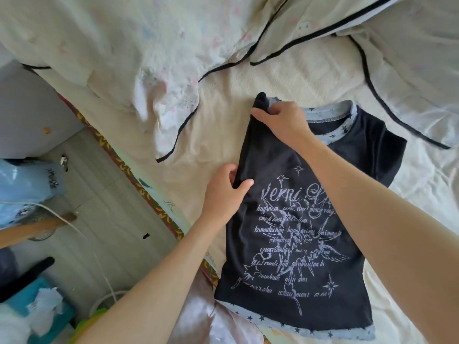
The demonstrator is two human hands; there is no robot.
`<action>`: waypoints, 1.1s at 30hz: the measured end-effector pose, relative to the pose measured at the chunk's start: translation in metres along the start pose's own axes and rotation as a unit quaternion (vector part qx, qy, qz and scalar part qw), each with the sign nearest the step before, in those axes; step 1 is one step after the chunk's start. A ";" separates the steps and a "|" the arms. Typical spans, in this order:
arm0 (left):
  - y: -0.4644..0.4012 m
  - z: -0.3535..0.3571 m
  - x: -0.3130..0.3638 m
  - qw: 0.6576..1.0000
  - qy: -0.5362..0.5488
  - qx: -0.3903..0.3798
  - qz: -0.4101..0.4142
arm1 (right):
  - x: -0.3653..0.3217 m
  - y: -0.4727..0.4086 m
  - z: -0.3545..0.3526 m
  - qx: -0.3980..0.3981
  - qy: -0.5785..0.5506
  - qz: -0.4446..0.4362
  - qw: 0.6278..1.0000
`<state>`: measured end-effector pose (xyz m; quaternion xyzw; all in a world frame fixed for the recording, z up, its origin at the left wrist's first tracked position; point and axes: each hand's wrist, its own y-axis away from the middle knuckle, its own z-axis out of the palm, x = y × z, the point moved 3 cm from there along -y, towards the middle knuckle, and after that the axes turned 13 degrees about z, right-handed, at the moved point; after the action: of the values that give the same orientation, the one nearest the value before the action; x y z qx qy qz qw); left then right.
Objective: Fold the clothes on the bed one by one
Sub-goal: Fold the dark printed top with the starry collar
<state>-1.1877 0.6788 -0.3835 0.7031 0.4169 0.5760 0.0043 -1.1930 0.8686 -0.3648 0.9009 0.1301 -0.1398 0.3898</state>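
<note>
bed (223,95): cream sheet, rumpled pale clothes (154,70) with dark trim up top, looks like nothing's folded yet
black tee (298,232): flat near the edge, print up, left side being turned in
right hand (280,120): pinching the shoulder
left hand (226,189): gripping the side edge

A black T-shirt (293,234) with pale printed lettering lies on the cream bed (223,100). The right hand (280,122) pinches its folded left shoulder, and the left hand (227,189) grips the same folded edge lower down. A piped quilt (124,45) lies bunched beyond.
</note>
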 end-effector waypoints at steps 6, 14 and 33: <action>-0.001 -0.003 -0.001 1.000 -0.003 0.001 0.000 | -0.015 -0.010 0.010 -0.082 -0.191 0.079 0.975; 0.005 -0.006 -0.003 1.000 -0.013 0.019 -0.011 | -0.021 -0.009 0.021 -0.012 -0.016 -0.063 0.998; 0.005 -0.007 0.025 0.891 -0.378 0.120 0.223 | 0.086 0.040 0.000 0.132 0.018 -0.049 0.990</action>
<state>-1.1905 0.6868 -0.3586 0.9372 0.2823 0.1982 -0.0514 -1.0994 0.8522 -0.3685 0.9393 0.1620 -0.1584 0.2578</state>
